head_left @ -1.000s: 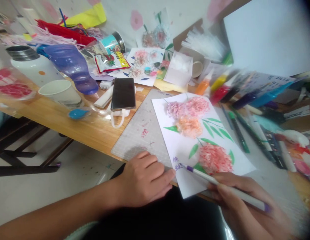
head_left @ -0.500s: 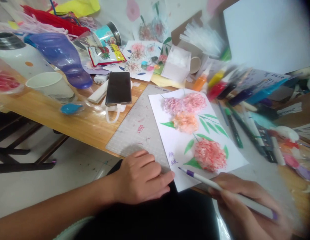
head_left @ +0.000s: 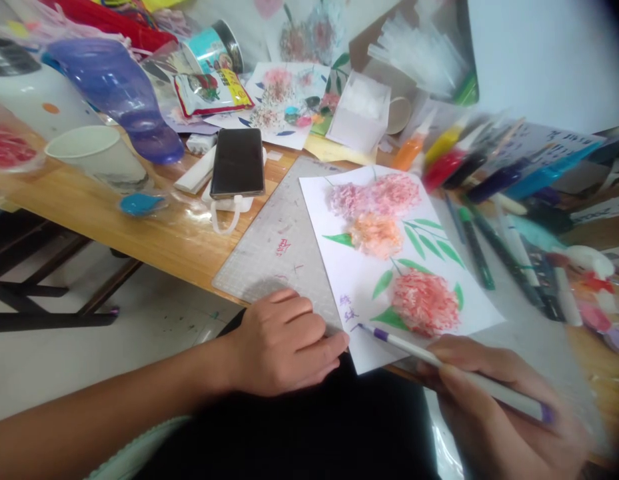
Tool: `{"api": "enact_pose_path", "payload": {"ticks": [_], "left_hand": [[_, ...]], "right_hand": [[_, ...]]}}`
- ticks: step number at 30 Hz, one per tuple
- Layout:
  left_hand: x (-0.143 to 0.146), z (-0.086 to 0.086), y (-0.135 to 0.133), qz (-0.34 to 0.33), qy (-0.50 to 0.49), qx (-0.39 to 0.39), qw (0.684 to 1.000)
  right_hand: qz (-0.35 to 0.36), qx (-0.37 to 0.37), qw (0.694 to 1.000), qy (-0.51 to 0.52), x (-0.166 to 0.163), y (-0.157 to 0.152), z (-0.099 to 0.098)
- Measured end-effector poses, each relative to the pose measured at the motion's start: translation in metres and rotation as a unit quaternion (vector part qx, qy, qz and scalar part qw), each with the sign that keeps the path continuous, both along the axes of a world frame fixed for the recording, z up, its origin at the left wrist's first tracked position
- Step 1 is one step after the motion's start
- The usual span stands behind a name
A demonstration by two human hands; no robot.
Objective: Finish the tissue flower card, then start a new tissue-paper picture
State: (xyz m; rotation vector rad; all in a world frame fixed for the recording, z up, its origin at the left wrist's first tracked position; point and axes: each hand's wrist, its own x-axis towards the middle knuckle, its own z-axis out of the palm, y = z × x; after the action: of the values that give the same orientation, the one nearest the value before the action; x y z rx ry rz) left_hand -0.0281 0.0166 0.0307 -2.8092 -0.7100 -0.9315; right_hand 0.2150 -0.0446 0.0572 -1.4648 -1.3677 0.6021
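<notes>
My right hand (head_left: 504,400) is closed around a white felt-tip pen (head_left: 414,350) with purple ends. The pen's tip touches a white sheet of paper (head_left: 366,357) at its lower left, just below purple handwritten characters (head_left: 347,309). A short purple stroke shows at the tip. Fluffy pink, lilac, orange and red flowers (head_left: 426,301) with painted green leaves decorate the sheet. At the paper's left edge, my left hand (head_left: 289,343) is closed, fingers curled, with the index fingertip against the edge. The thumb's hold is mostly hidden.
A grey cutting mat (head_left: 269,257) lies under the paper. Pens and a green marker (head_left: 476,250) are on the right, with paint bottles (head_left: 449,167) behind. A phone (head_left: 238,163), a paper cup (head_left: 96,157) and a purple bottle (head_left: 114,93) stand to the left.
A short purple stroke has appeared below the characters at the pen's tip. The whole view has shifted slightly; my left hand keeps its place at the paper's edge.
</notes>
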Motion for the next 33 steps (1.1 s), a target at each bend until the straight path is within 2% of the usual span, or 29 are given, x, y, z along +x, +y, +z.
{"api": "enact_pose_path", "payload": {"ticks": [8,19,24,29,33], "left_hand": [[0.0005,-0.0009,0.0003,0.001,-0.002,0.001,1.000],[0.0008,-0.0009,0.0003,0.001,-0.006,0.003,1.000],[0.0002,-0.0014,-0.0002,-0.003,-0.008,0.003,1.000],[0.0005,-0.0019,0.0001,-0.002,-0.009,0.003,1.000],[0.0013,-0.0020,0.0004,0.000,-0.007,0.005,1.000]], "right_hand": [[0.024,-0.016,1.000,0.004,-0.0016,0.0005,0.0011],[-0.005,0.007,1.000,0.017,-0.0005,0.0021,0.0004],[0.050,0.000,0.998,0.038,0.0037,-0.0001,-0.0001],[0.022,-0.013,1.000,0.018,0.0039,-0.0030,0.0001],[0.044,0.014,0.999,0.018,0.0014,-0.0020,-0.0004]]}}
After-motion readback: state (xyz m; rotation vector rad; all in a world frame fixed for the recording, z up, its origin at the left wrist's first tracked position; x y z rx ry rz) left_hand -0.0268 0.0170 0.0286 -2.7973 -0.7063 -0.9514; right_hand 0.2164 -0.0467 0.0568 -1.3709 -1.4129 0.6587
